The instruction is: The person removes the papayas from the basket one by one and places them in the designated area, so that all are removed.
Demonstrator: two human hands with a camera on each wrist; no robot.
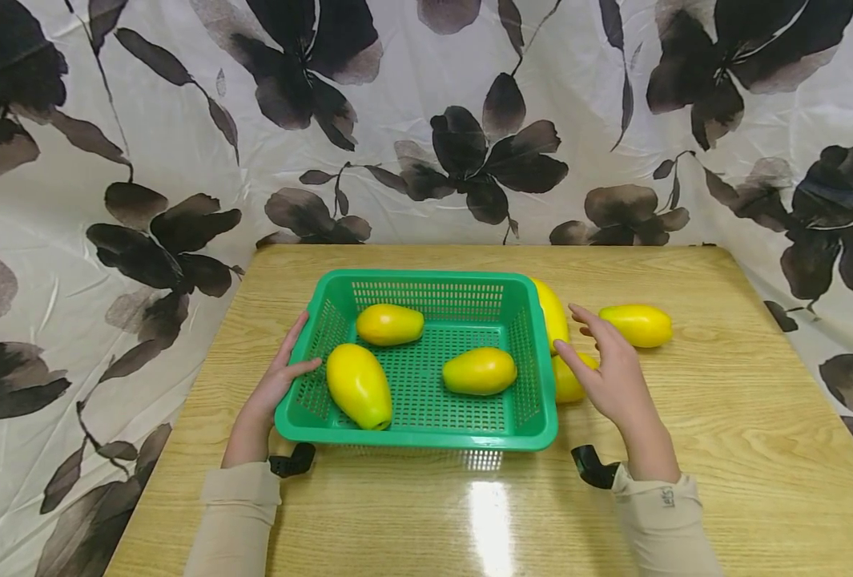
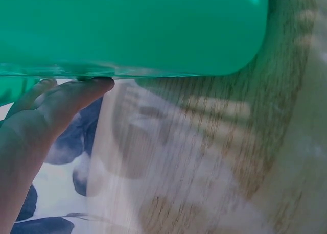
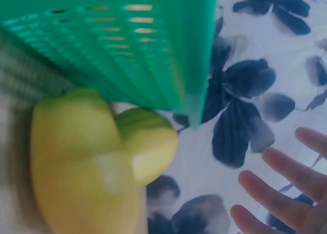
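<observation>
Perhaps a shove on the green plastic basket (image 1: 419, 439) from its left side, where the left hand (image 1: 271, 389) lies with straight fingers along the outside and thumb over the rim, could set the two rounded papayas (image 1: 572, 381) just beside its right wall rolling, since the right hand (image 1: 619, 378), fingers spread wide and holding nothing, steadies neither. Counted, there are six papayas and one basket at the wooden table (image 1: 758, 465): three lie loose inside, three outside to the right.
</observation>
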